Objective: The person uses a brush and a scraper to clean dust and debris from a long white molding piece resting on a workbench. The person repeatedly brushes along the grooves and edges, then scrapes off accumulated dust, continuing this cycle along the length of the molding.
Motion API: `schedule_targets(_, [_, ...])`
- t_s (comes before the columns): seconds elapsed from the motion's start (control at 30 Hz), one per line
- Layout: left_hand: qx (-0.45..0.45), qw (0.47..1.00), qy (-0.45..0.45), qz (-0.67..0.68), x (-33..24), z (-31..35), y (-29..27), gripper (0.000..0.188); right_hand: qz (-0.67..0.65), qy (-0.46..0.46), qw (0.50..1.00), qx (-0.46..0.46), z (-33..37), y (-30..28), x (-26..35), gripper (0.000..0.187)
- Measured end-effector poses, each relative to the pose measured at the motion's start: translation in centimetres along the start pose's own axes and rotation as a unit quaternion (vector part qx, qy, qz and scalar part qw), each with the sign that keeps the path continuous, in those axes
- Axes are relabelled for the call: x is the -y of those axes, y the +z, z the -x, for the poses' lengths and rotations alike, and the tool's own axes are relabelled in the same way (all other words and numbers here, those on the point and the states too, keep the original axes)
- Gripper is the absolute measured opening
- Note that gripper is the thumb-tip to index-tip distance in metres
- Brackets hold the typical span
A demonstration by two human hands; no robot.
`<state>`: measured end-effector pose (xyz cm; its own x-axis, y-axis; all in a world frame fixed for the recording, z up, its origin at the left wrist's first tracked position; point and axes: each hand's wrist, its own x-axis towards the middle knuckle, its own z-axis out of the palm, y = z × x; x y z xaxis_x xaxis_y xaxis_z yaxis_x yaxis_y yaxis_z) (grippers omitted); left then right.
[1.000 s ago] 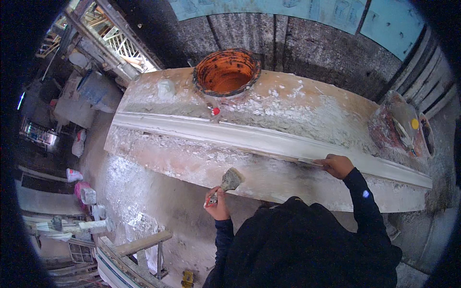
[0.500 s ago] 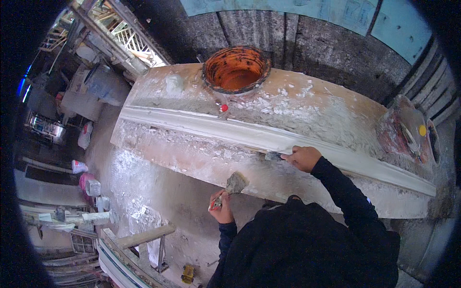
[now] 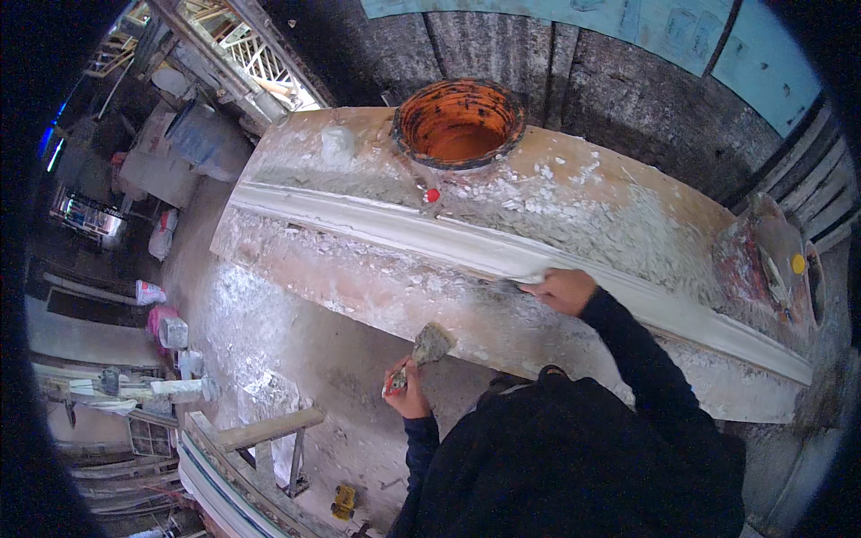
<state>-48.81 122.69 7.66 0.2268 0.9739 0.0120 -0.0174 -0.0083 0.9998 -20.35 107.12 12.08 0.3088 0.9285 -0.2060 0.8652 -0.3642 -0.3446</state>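
A long white plaster moulding (image 3: 466,247) runs along a plaster-crusted workbench (image 3: 359,278). My right hand (image 3: 560,289) presses a small scraping tool (image 3: 520,282) against the moulding near its middle. My left hand (image 3: 405,390) hangs below the bench edge, holding a plaster-coated putty knife (image 3: 429,345) with a red handle, blade up. Both sleeves are dark.
An orange bucket (image 3: 459,125) crusted with plaster stands at the bench's back. A red-stained basin (image 3: 776,269) sits at the right end. A small red cap (image 3: 432,195) lies by the moulding. Plaster spatter covers the floor (image 3: 269,350); wooden frames (image 3: 260,439) lie lower left.
My right hand has slid leftward along the moulding with its tool. My left hand and the putty knife have stayed about where they were.
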Motion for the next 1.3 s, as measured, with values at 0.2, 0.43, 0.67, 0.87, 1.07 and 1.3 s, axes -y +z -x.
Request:
schedule_targets(0.2, [0.03,0.999,0.015,0.002,-0.5,-0.3,1.6,0.014,-0.041,-0.019,0.999,-0.001,-2.2,0.8,0.1,0.031])
schedule_targets(0.43, [0.03,1.0,0.004,0.005,-0.7,0.0,1.1,0.015,-0.014,0.037,0.996,0.082,3.9,-1.4,-2.5,0.03])
schedule_targets(0.67, [0.018,1.0,-0.001,0.012,0.0,-0.3,0.5,0.016,-0.053,-0.03,0.998,-0.016,-6.7,0.8,2.2,0.028])
schedule_targets(0.87, [0.026,1.0,0.009,0.015,-0.2,0.0,0.3,0.015,-0.033,-0.013,0.999,0.011,-9.8,-0.2,4.9,0.027])
schedule_targets(1.07, [-0.021,0.999,0.017,0.026,0.9,0.7,-1.4,0.014,-0.036,0.005,0.999,0.038,-3.2,-0.8,1.3,0.025])
schedule_targets(1.3, [-0.047,0.998,0.012,0.028,0.1,0.6,-1.9,0.013,-0.02,-0.035,0.999,-0.037,-10.1,0.7,5.4,0.026])
